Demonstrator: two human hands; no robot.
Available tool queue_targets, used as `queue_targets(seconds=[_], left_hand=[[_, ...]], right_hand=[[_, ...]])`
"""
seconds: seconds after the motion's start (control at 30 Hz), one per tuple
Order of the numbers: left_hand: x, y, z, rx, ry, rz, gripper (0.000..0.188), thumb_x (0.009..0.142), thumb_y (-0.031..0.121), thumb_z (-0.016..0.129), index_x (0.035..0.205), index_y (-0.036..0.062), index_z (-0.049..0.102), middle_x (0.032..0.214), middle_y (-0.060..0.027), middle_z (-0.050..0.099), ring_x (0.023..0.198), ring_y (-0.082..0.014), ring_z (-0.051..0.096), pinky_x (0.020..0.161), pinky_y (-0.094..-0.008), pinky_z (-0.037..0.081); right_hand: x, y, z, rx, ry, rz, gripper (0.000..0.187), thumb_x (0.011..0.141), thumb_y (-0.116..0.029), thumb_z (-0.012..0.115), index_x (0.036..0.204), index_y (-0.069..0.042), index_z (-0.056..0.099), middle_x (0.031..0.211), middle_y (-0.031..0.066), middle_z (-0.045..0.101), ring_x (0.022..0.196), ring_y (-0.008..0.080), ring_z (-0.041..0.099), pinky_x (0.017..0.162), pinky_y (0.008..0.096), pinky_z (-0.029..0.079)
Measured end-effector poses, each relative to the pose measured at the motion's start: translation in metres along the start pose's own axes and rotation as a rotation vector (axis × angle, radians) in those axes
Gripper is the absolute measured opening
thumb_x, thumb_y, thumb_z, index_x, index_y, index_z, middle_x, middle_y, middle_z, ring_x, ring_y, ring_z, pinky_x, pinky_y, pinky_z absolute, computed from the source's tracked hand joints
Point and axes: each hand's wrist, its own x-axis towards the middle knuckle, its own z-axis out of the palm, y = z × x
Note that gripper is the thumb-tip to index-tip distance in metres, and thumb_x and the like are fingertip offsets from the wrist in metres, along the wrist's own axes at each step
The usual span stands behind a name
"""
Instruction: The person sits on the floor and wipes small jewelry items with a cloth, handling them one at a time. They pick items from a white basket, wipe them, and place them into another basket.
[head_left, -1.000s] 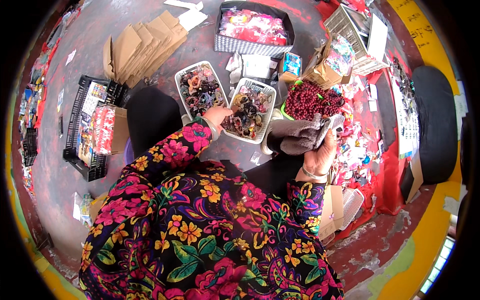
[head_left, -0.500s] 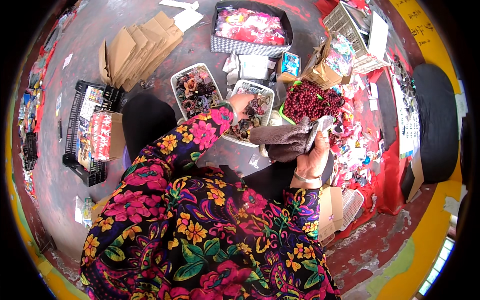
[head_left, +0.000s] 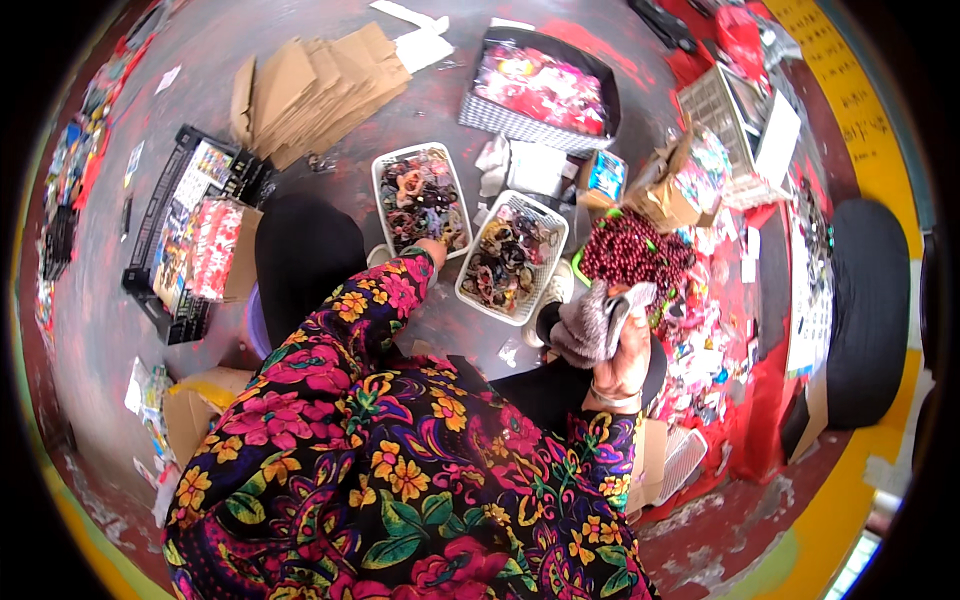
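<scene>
My right hand [head_left: 624, 362] is closed around a bunched, fuzzy grey-brown cloth [head_left: 585, 330] with a paler edge, held above my knee. At the near edge of the left white basket [head_left: 466, 240] is my left hand [head_left: 434, 253]; its fingers are hidden. Hair ties and scrunchies [head_left: 415, 195] in dark, pink and tan colours fill that basket. A second white basket [head_left: 513, 318] beside it, between my two hands, holds more of them [head_left: 510, 255]. Just beyond the cloth lies a heap of dark red beads [head_left: 635, 250] in a green-rimmed container.
A checked box [head_left: 530, 125] of pink packets stands at the far side. Flattened cardboard [head_left: 320, 90] lies far left, near a black crate [head_left: 165, 305]. Small loose goods [head_left: 700, 340] cover red cloth on the right, below a cream crate [head_left: 715, 95].
My left hand has moved left, from the right basket to the near edge of the left one. The cloth in my right hand has gone from stretched out to bunched. The view has shifted.
</scene>
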Motion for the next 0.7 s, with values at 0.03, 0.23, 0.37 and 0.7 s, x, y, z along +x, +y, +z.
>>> queue_targets(seconds=[0.03, 0.23, 0.37, 0.7], left_hand=[[-0.011, 0.006, -0.023, -0.023, -0.028, 0.032, 0.025, 0.081, 0.025, 0.051, 0.092, 0.0083, 0.065, 0.088, -0.0084, 0.064, 0.079, -0.0253, 0.061, 0.068, -0.0395, 0.049], [-0.058, -0.014, -0.068, -0.114, -0.062, 0.043, 0.024, 0.083, 0.018, 0.051, 0.099, 0.0048, 0.063, 0.100, -0.0104, 0.062, 0.091, -0.0260, 0.060, 0.072, -0.0422, 0.049], [-0.016, -0.042, -0.002, -0.187, -0.153, -0.046, 0.028, 0.084, 0.025, 0.052, 0.096, 0.0044, 0.065, 0.103, -0.0116, 0.061, 0.093, -0.0286, 0.058, 0.074, -0.0444, 0.048], [-0.077, -0.001, -0.070, -0.217, -0.011, -0.023, 0.022, 0.079, 0.018, 0.057, 0.096, 0.0075, 0.066, 0.098, -0.0092, 0.063, 0.090, -0.0251, 0.060, 0.079, -0.0433, 0.046]], right_hand=[[-0.002, 0.001, 0.001, -0.069, 0.071, -0.029, 0.031, 0.083, -0.018, 0.056, 0.106, 0.002, 0.048, 0.088, 0.0105, 0.058, 0.070, 0.0178, 0.057, 0.058, 0.0266, 0.047], [-0.015, -0.029, 0.043, -0.436, 0.113, -0.197, 0.038, 0.081, -0.018, 0.058, 0.110, 0.004, 0.046, 0.096, 0.0110, 0.058, 0.083, 0.0175, 0.058, 0.073, 0.0266, 0.046], [0.001, 0.009, 0.056, -0.775, 0.004, -0.109, 0.038, 0.080, -0.019, 0.059, 0.109, 0.002, 0.047, 0.097, 0.0097, 0.058, 0.085, 0.0174, 0.057, 0.076, 0.0283, 0.045], [0.010, 0.036, 0.076, -1.995, -0.298, -0.316, 0.038, 0.077, -0.024, 0.059, 0.107, -0.002, 0.050, 0.099, 0.0064, 0.058, 0.088, 0.0171, 0.056, 0.084, 0.0326, 0.042]])
